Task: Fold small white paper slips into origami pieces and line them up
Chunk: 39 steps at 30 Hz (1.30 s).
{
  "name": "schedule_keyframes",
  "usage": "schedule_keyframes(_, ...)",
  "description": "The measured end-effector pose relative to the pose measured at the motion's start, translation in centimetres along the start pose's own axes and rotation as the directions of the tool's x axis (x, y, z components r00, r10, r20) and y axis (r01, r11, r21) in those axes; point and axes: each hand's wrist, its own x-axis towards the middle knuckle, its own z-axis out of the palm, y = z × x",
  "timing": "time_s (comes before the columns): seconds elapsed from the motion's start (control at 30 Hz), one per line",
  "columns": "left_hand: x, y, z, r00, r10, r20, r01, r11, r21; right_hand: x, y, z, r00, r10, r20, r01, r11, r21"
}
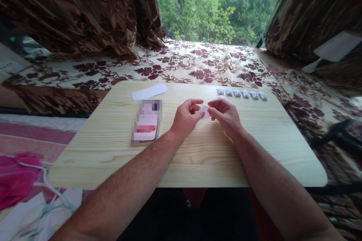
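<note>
Between my two hands, above the middle of the wooden table [192,150], is a small piece of white paper [205,112]. My left hand [189,114] pinches its left edge between thumb and fingers. On the right edge, my right hand [224,115] holds it the same way, thumb toward me. Just beyond my right hand, a small white folded paper piece [221,98] is partly hidden by the fingers. Farther back, a row of several white folded paper pieces [237,93] runs along the table's far right side.
White paper strips [149,91] lie at the table's far left. A phone [145,120], partly blurred out, rests left of my hands. Behind the table is a flower-patterned cloth [198,64] below a window. A white lamp [338,46] stands at the right. Cables [51,184] hang at lower left.
</note>
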Motion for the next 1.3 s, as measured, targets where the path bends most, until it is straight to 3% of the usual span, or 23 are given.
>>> schedule_keyframes(0.23,0.0,-0.1,0.0,0.997,0.015,-0.072,-0.016,1.0,-0.007,-0.4,-0.7,0.4,0.989,0.1,0.112,-0.089,0.992,-0.094)
schedule_keyframes(0.47,-0.3,-0.1,0.4,1.0,0.002,0.0,-0.002,0.999,0.051,-0.2,-0.4,0.3,0.998,0.054,0.024,-0.051,0.991,-0.124)
schedule_keyframes(0.63,-0.1,-0.8,0.0,0.996,0.084,-0.009,-0.08,0.975,0.205,-0.2,-0.4,0.3,1.0,0.016,0.001,-0.015,0.986,-0.169)
schedule_keyframes(0.87,0.6,-1.3,-0.4,0.992,0.083,-0.099,-0.081,0.996,0.029,-0.1,-0.3,0.5,1.0,0.008,0.011,-0.008,1.0,-0.026)
schedule_keyframes(1.3,0.5,-1.1,0.1,0.991,0.059,-0.122,-0.071,0.993,-0.092,-0.3,-0.6,0.5,0.999,-0.032,0.024,0.033,0.999,-0.041)
